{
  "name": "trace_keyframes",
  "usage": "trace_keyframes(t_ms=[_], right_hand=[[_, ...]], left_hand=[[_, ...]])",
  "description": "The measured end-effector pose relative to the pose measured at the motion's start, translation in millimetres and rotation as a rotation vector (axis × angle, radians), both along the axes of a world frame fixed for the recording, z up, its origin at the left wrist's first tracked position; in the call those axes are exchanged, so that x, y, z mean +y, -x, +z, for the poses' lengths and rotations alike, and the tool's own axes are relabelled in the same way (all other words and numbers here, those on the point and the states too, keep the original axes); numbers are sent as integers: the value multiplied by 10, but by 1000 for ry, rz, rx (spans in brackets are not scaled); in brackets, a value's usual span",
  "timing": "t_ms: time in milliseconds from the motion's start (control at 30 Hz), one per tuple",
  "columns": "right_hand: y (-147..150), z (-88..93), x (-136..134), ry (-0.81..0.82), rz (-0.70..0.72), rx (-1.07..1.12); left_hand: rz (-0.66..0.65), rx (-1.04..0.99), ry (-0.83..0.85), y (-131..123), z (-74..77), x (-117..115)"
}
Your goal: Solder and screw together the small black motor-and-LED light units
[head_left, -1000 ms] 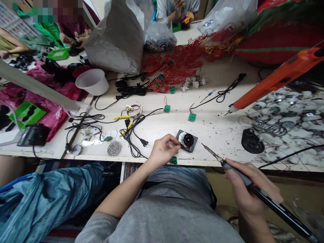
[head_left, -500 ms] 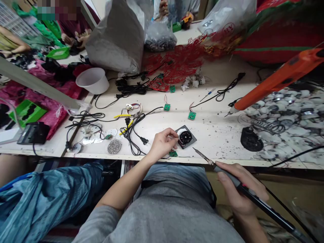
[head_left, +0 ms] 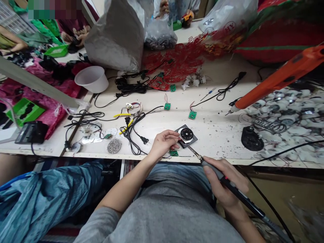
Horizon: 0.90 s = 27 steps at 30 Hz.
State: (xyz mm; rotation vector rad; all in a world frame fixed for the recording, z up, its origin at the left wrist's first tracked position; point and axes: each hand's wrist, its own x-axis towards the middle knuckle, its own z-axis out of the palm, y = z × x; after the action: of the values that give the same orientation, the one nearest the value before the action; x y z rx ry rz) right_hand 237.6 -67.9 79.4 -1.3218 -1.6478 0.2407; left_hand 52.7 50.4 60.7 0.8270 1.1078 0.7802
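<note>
A black round dial part (head_left: 186,134) sits on a white disc, on a dark square plate (head_left: 192,137) near the bench's front edge. My left hand (head_left: 164,145) rests at the plate's left side, its pinched fingertips at the disc's edge. What they pinch is too small to tell. My right hand (head_left: 222,180) grips a black and grey soldering iron (head_left: 217,173), whose metal tip lies just below the dial. A small green circuit board (head_left: 173,153) lies beneath my left hand's fingers.
Black power cords, yellow-handled pliers (head_left: 124,115), a wire-mesh tip cleaner (head_left: 114,146) and several small green boards lie on the white bench. An orange power tool (head_left: 280,76) reaches in from the right. Large plastic bags stand behind, and co-workers' hands show at the far side.
My right hand has moved left, bringing the iron's tip from well right of the plate to just below the dial. The plate has rotated slightly.
</note>
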Motion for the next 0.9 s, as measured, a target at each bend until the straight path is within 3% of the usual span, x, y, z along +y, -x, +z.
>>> trace_keyframes(t_ms=[367, 633, 900], right_hand=[[261, -60, 187, -128, 19, -161], [274, -131, 198, -139, 6, -204], [290, -178, 183, -179, -11, -221]], left_hand=[[-12, -16, -35, 43, -25, 12], [-11, -56, -20, 31, -62, 11], [-17, -78, 13, 32, -5, 12]])
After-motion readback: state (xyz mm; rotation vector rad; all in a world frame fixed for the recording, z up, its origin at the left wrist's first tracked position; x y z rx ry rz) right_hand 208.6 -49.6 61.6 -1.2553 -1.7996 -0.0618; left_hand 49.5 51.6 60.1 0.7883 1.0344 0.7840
